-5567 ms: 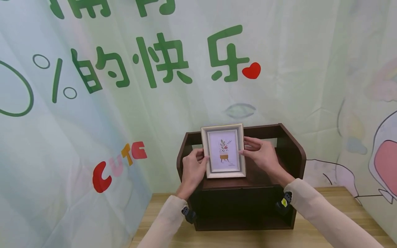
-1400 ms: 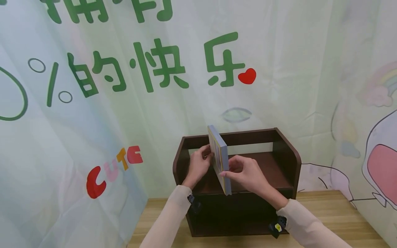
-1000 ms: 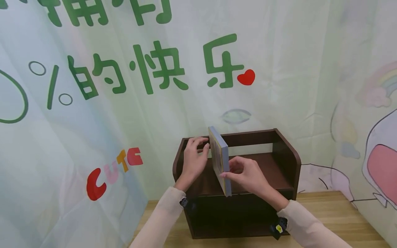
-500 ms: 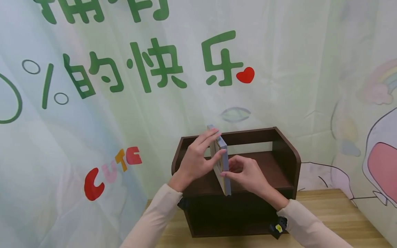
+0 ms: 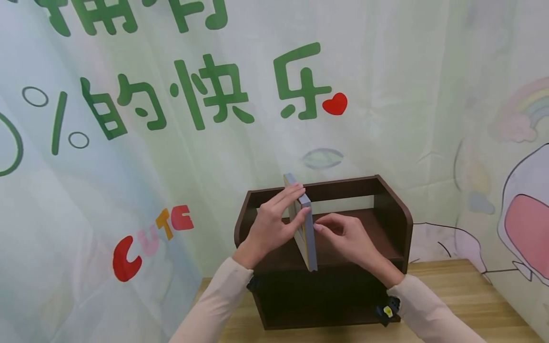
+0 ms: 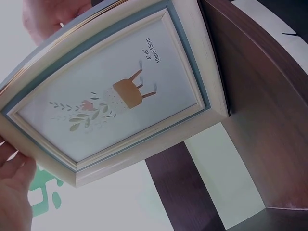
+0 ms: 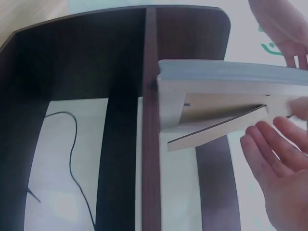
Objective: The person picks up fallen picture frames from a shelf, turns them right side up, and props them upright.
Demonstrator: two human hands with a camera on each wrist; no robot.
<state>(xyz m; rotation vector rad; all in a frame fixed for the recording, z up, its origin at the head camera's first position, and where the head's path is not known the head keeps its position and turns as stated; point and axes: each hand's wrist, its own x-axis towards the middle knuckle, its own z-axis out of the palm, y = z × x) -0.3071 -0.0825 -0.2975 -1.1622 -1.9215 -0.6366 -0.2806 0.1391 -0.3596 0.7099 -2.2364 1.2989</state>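
A cream picture frame (image 5: 311, 245) with a plant print stands edge-on on the upper level of a dark brown desk shelf (image 5: 369, 238). My left hand (image 5: 274, 219) grips it at the top, fingers across the top edge and thumb against the near side edge. In the left wrist view the printed face (image 6: 115, 96) shows a plant in an orange pot on legs. Behind the frame is my right hand (image 5: 356, 240), fingers loosely bent and thumb off the edge. The right wrist view shows the frame's stand leg (image 7: 216, 130) angled out from its back, right by those fingertips.
The shelf sits on a light wooden table (image 5: 463, 286), with an open lower compartment (image 5: 321, 300) and a raised back rail (image 5: 343, 189). A printed curtain (image 5: 386, 95) hangs close behind and on both sides.
The frame has turned from facing me to edge-on. My left hand has moved up from its face to its top edge. The right hand has let go of the near edge and moved behind it.
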